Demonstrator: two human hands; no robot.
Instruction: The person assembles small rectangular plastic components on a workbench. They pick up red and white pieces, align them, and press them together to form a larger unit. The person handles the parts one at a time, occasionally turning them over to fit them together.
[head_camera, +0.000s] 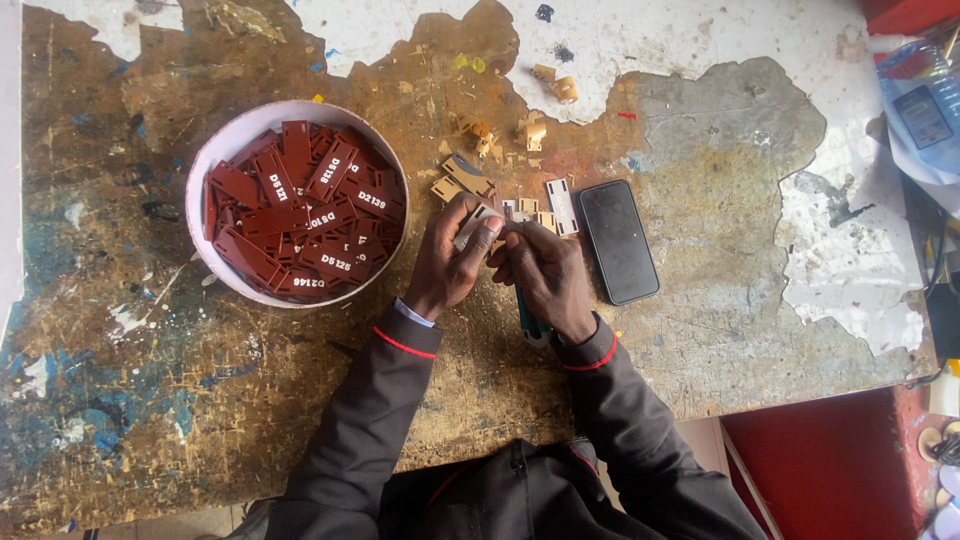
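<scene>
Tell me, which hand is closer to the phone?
Right. The right hand sits just beside the phone, not touching it. The left hand is farther off, nearer the bowl of red tags.

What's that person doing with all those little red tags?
A person sits at a worn, paint-stained table. Both hands meet over it: the left hand pinches a small pale tag, and the right hand works on it. A round bowl of dark red tags sits nearby, with a black phone opposite.
</scene>
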